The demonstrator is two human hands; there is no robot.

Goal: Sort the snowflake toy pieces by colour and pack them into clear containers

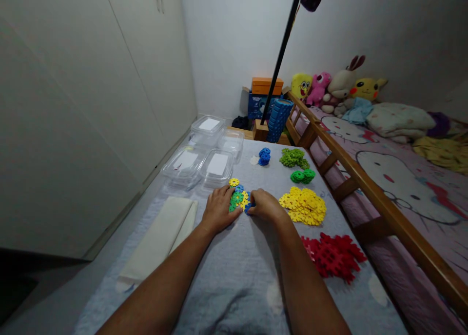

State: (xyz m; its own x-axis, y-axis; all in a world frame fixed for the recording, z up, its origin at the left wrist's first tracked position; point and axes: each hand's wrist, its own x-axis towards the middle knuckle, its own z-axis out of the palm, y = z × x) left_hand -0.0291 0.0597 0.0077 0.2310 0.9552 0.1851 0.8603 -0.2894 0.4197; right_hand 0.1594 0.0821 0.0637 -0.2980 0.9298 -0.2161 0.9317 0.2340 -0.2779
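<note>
A small joined cluster of yellow, green and blue snowflake pieces [238, 196] lies on the grey blanket [234, 276] in the middle. My left hand [218, 209] rests on its left side, fingers touching it. My right hand [266, 204] is curled at its right edge, pinching a blue piece [249, 207] against the cluster. To the right lie a yellow pile [304, 205], a red pile [334, 255], a dark green stack [303, 176], a light green pile [293, 157] and a blue stack [264, 156].
Several clear plastic boxes [208, 154] stand at the back left. A folded cream cloth [161, 240] lies left. A wooden bed rail [365, 184] runs along the right, plush toys [336, 88] behind. A black pole [280, 57] rises at the back.
</note>
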